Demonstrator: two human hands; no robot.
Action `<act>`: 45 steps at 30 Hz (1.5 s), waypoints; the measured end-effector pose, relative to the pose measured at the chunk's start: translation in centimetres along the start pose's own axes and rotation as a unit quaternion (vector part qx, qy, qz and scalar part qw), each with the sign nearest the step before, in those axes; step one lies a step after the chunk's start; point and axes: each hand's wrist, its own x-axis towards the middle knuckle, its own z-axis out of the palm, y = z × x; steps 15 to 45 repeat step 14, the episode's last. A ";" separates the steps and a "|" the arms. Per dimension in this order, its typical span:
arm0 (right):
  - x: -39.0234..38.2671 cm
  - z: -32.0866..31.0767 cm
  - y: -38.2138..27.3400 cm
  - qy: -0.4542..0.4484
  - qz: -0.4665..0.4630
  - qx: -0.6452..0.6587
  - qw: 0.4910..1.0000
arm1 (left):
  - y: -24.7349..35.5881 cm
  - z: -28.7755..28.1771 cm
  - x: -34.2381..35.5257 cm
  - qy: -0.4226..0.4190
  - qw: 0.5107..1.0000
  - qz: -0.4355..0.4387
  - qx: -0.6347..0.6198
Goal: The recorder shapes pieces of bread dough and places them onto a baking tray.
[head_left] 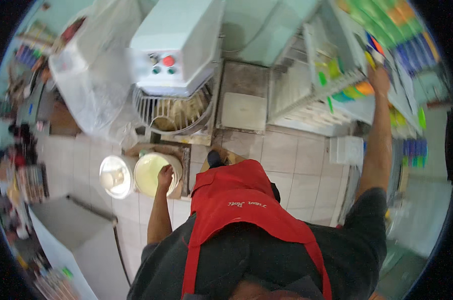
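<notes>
My right arm stretches out to the far right, and my right hand (379, 79) is closed at the edge of a metal shelf rack (336, 82). Small yellow, blue and orange items (372, 50) lie against its fingers; their kind is too small to make out. Lower and to the left, my left hand (165, 176) hangs with curled fingers over the right rim of a round tub (149, 172) with a pale yellow inside. Whether those fingers hold anything is hidden.
A white dough mixer (179, 55) with a wire guard (171, 107) over its bowl stands ahead. Beside the tub is a white bucket (117, 177). A large clear plastic bag (94, 75) hangs left of the mixer. Colourful packages (386, 22) fill the far right; a grey-topped cabinet (76, 225) stands at left.
</notes>
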 end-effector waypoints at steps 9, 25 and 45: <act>5.4 2.4 0.5 -0.102 0.028 -0.083 0.991 | -6.0 6.6 -6.5 0.142 0.980 -0.138 -0.012; 4.0 1.3 -4.8 -0.067 0.049 0.052 0.995 | -9.7 13.3 -11.2 0.041 0.941 -0.243 -0.233; 4.0 1.3 -4.8 -0.067 0.049 0.052 0.995 | -9.7 13.3 -11.2 0.041 0.941 -0.243 -0.233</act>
